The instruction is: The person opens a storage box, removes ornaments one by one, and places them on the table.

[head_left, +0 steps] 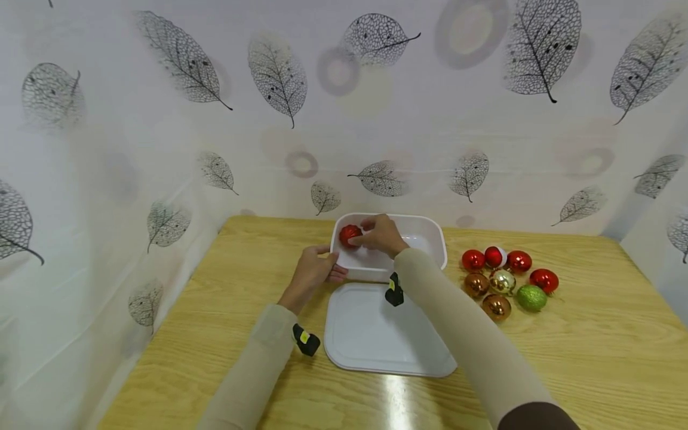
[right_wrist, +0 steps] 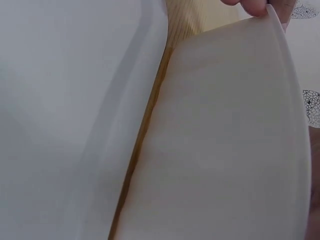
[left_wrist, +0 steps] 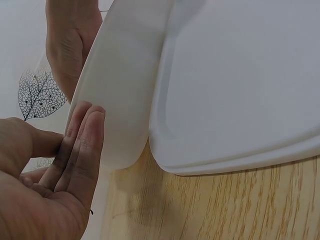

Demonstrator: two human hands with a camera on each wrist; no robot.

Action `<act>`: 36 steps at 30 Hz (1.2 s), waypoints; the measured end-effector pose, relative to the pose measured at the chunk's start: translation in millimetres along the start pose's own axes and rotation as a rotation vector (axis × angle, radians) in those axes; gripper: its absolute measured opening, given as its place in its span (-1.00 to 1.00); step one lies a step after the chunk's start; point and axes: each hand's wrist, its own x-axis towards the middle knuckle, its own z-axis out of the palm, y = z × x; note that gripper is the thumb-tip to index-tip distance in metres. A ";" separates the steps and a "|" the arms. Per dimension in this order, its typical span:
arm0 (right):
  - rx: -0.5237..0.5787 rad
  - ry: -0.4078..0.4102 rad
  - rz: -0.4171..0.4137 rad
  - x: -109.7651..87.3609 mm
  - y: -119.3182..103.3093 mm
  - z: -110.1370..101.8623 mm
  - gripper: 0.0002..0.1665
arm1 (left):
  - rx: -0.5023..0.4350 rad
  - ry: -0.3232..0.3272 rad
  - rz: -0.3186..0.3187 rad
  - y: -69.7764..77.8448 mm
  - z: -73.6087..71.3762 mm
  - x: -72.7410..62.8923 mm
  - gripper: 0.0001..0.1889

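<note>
A white plastic container (head_left: 387,275) stands near the back of the table. My left hand (head_left: 312,269) pinches its rim at the near left corner, fingers along the outer wall and thumb at the edge, as the left wrist view shows. Inside the container's left end is a textured red Christmas ball (head_left: 350,235). My right hand (head_left: 383,235) reaches over the near wall and holds this ball between its fingertips. In the right wrist view the container wall (right_wrist: 220,125) hides most of the right hand and the ball.
Just in front of the container lies a flat white lid (head_left: 384,328). To its right sit several Christmas balls: shiny red ones (head_left: 544,280), copper ones (head_left: 496,307), a gold one (head_left: 502,281) and a glittery green one (head_left: 531,297). A leaf-patterned cloth (head_left: 333,119) hangs behind the wooden table (head_left: 602,334).
</note>
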 end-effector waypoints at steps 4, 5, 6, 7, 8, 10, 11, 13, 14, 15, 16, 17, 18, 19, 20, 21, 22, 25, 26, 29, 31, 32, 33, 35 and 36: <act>-0.003 -0.001 -0.020 -0.6 -2.5 2.2 -0.33 | -0.001 -0.004 0.003 -0.2 -0.7 0.5 -0.56; -0.004 -0.002 -0.024 -0.5 -2.4 2.9 -0.34 | 0.002 -0.003 0.001 -0.2 -0.8 0.5 -0.56; 0.002 -0.003 -0.028 -0.8 -2.7 3.3 -0.36 | 0.004 -0.004 0.000 -0.3 -1.0 0.8 -0.56; 0.008 -0.003 -0.030 -1.0 -2.7 3.6 -0.38 | 0.009 -0.004 -0.002 -0.5 -0.9 1.0 -0.56; 0.011 -0.005 -0.031 -1.1 -2.4 3.9 -0.40 | 0.013 -0.006 -0.003 -0.7 -0.7 1.4 -0.56; 0.017 -0.008 -0.032 -1.3 -2.0 4.5 -0.43 | 0.018 -0.004 -0.005 -0.8 -0.6 1.5 -0.56; 0.021 -0.008 -0.032 -1.4 -1.9 4.8 -0.44 | 0.019 -0.003 -0.006 -0.4 -0.6 1.1 -0.56; 0.022 -0.007 -0.035 -1.5 -1.9 5.0 -0.45 | 0.019 -0.005 -0.001 -0.5 -0.5 0.7 -0.56; 0.021 -0.007 -0.037 -1.5 -1.7 5.1 -0.46 | 0.018 -0.005 0.001 -0.4 -0.6 0.2 -0.56; 0.017 -0.008 -0.043 -1.6 -1.6 5.0 -0.46 | 0.016 -0.005 0.001 -0.1 -0.6 -0.6 -0.56; 0.016 -0.008 -0.046 -1.6 -1.3 4.8 -0.46 | 0.014 -0.004 0.002 0.2 -0.7 -1.4 -0.56; 0.014 -0.009 -0.051 -1.5 -0.8 4.6 -0.46 | 0.013 -0.003 0.002 0.5 -0.7 -2.1 -0.56; 0.012 -0.011 -0.054 -1.6 -0.3 4.1 -0.46 | 0.015 -0.002 0.002 0.5 -0.7 -2.4 -0.55; 0.008 -0.012 -0.055 -1.7 0.2 3.4 -0.46 | 0.017 -0.002 0.002 0.5 -0.7 -2.5 -0.55; 0.005 -0.012 -0.054 -1.7 0.7 2.6 -0.46 | 0.019 0.000 0.001 0.8 -0.7 -2.9 -0.55; 0.000 -0.013 -0.054 -2.0 0.9 1.6 -0.46 | 0.021 0.001 0.000 0.8 -0.7 -2.9 -0.55; -0.002 -0.013 -0.047 -2.3 0.9 0.2 -0.46 | 0.022 0.000 -0.001 0.8 -0.5 -2.9 -0.55; -0.016 -0.012 -0.043 -3.9 -0.3 -5.1 -0.45 | 0.019 -0.001 -0.003 0.7 -0.2 -2.6 -0.55; -0.015 -0.013 -0.041 -4.6 -1.0 -6.9 -0.44 | 0.019 -0.001 -0.004 0.8 -0.1 -2.5 -0.55; -0.016 -0.021 -0.046 -7.1 -3.7 -13.0 -0.42 | 0.023 0.004 -0.007 1.1 -0.3 -2.3 -0.54; -0.009 -0.028 -0.050 -8.7 -5.5 -16.9 -0.41 | 0.034 0.008 -0.008 1.4 -0.6 -2.4 -0.53; -0.007 -0.030 -0.049 -9.5 -6.5 -18.9 -0.41 | 0.038 0.010 -0.008 1.5 -0.7 -2.3 -0.53; -0.009 -0.032 -0.051 -10.4 -7.4 -20.8 -0.41 | 0.040 0.010 -0.007 1.6 -0.7 -2.5 -0.53; -0.012 -0.035 -0.055 -11.6 -8.7 -24.6 -0.42 | 0.037 0.010 -0.003 1.4 -0.7 -2.5 -0.53; -0.013 -0.036 -0.056 -12.5 -9.5 -26.6 -0.42 | 0.033 0.009 -0.002 1.2 -0.7 -2.6 -0.53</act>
